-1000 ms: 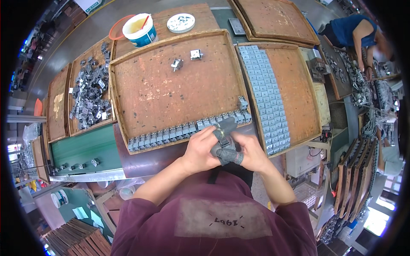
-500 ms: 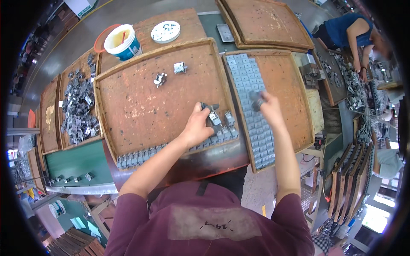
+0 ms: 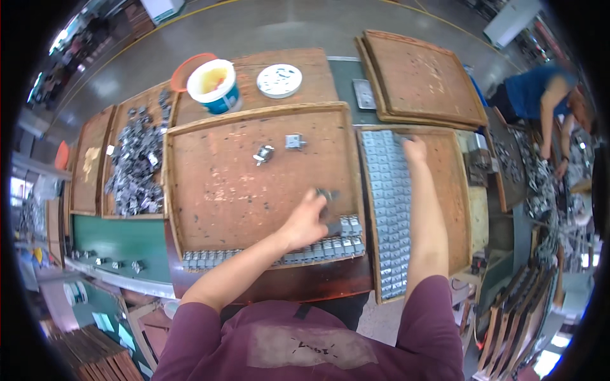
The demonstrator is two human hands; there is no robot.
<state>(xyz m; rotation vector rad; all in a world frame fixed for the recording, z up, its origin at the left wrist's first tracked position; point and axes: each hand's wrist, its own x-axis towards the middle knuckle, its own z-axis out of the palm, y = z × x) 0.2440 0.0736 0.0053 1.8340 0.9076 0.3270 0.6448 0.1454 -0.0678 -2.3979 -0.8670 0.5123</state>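
My left hand is over the near right part of the middle wooden tray, its fingers curled and smeared by motion. Something dark shows at its fingertips; I cannot make out its kind. Below it, a row of small grey metal parts lines the tray's near edge. Two loose metal mechanisms, one tilted and one flatter, lie farther back. Over the right tray, my right hand pinches a small grey part at the far end of the packed grey blocks.
At the left, a tray holds a heap of metal parts. Behind the middle tray stand a white-and-teal bucket and a round white lid with dark bits. Stacked trays sit far right. A co-worker bends over parts beyond.
My right hand has moved to the far end of the block rows with a grey part. My left hand stays over the middle tray's near right. The whole view has shifted as my head moved.
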